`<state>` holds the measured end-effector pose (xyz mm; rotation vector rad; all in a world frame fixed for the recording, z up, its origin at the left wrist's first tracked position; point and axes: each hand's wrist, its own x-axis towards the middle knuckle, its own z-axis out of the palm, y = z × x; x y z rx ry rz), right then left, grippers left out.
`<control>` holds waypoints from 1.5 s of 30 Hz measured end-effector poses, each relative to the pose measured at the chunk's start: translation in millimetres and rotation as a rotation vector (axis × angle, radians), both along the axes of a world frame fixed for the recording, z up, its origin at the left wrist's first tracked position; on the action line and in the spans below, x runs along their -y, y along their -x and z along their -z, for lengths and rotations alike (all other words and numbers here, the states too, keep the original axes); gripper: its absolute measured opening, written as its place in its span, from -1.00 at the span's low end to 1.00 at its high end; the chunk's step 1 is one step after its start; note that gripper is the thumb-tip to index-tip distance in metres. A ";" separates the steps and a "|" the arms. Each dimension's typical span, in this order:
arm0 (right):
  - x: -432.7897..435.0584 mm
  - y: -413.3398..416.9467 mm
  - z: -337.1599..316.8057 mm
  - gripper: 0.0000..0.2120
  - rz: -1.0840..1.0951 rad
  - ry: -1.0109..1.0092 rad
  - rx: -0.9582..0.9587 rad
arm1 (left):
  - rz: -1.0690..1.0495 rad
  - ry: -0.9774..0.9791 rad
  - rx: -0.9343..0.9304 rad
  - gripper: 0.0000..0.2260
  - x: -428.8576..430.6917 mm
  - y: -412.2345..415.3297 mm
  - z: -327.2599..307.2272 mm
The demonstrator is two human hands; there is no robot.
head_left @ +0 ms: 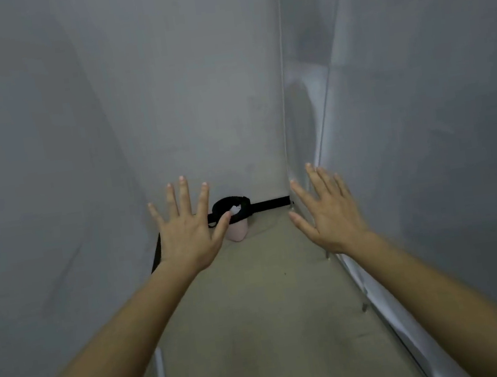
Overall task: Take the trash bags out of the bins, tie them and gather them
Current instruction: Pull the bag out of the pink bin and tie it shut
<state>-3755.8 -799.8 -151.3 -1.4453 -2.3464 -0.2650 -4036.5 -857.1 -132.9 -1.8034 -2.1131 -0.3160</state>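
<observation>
Left hand (186,233) and right hand (331,213) spread (fingers splayed); bin (239,233) upright, black-bagged mouth up

Bare forearms (118,341) are shown from the lower corners, with left hand (184,228), right hand (329,215) and short plain fingernails (181,178).

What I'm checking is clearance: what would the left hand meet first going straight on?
The left hand would probably reach the grey back wall, passing left of the pink bin; depth is unclear.

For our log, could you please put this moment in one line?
left hand: open | right hand: open | bin: ahead, untouched | trash bag: in bin
</observation>
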 end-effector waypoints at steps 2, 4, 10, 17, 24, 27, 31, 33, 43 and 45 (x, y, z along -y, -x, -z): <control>-56.3 3.6 9.3 -0.30 -0.008 0.007 0.007 | -0.028 0.011 0.015 -0.26 -55.0 -0.1 7.2; -129.5 7.8 9.8 -0.30 -0.008 0.043 -0.009 | -0.076 0.028 0.063 -0.27 -122.9 -0.1 6.1; -280.1 43.6 2.8 -0.26 -0.055 0.091 -0.046 | -0.122 0.015 0.090 -0.30 -244.2 22.0 4.6; -424.6 104.7 31.9 -0.29 -0.127 0.130 0.036 | -0.182 0.115 0.106 -0.27 -370.4 77.6 43.2; -589.6 197.9 49.8 -0.30 -0.097 0.176 0.032 | -0.159 0.122 0.170 -0.29 -548.6 171.5 56.6; -650.8 226.0 49.5 -0.29 -0.081 0.159 0.066 | -0.130 0.137 0.152 -0.28 -614.7 207.2 53.6; -720.5 254.8 57.9 -0.25 -0.026 0.211 0.036 | -0.120 0.218 0.192 -0.28 -697.5 244.9 62.1; -745.2 263.3 70.2 -0.24 -0.006 0.247 0.035 | -0.106 0.247 0.194 -0.29 -730.0 256.3 76.6; -891.5 310.2 139.1 -0.23 0.010 0.382 0.023 | -0.135 0.413 0.225 -0.33 -878.8 310.6 142.6; -929.8 325.2 156.4 -0.25 0.006 0.415 0.037 | -0.142 0.438 0.189 -0.33 -911.2 326.5 154.0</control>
